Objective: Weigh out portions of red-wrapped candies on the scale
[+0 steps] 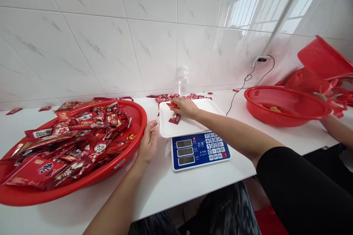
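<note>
My right hand [184, 108] is over the white tray [193, 128] of a digital scale, its fingers closed on a small red packet [172, 105]. Another red packet [174, 118] lies on the tray under that hand. The scale's blue panel [200, 151] with keys and three displays faces me. My left hand [149, 139] is beside the right rim of a large red basket [142, 117], fingers curled loosely and apart, with nothing seen in them. Many red snack packets [82, 136] fill this basket.
Behind the scale, a clear bottle [183, 80] and red packets stand by the tiled wall. At right are a second red basket [286, 117], a tilted red container [324, 58], another person's arm [338, 130] and a black cable [234, 97].
</note>
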`<state>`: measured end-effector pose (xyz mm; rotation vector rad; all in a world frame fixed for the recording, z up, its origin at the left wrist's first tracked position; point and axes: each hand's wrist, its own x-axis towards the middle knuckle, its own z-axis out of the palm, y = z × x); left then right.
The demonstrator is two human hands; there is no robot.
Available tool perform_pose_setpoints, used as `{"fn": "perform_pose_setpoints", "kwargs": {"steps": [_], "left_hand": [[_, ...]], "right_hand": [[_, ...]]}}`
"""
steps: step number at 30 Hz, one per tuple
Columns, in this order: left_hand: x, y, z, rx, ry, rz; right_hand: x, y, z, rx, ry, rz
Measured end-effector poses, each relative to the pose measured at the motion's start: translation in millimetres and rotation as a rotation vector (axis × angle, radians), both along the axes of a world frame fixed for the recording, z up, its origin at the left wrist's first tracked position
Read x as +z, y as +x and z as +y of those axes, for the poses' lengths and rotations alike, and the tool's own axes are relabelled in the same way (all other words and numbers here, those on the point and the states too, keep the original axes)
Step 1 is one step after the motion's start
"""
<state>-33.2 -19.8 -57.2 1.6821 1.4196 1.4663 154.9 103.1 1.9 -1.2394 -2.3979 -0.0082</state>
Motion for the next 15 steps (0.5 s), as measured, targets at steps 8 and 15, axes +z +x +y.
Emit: {"fn": "perform_pose_setpoints", "kwargs": {"steps": [8,15], "left_hand": [[0.6,-1,1,0.000,-0.010,-0.011],[0.7,-3,3,0.002,0.006,-0.002]], "right_hand": [[15.4,10,0,-0.087,-0.027,0.321],[32.1,49,-11,-0.200,-0.028,0.543]]}}
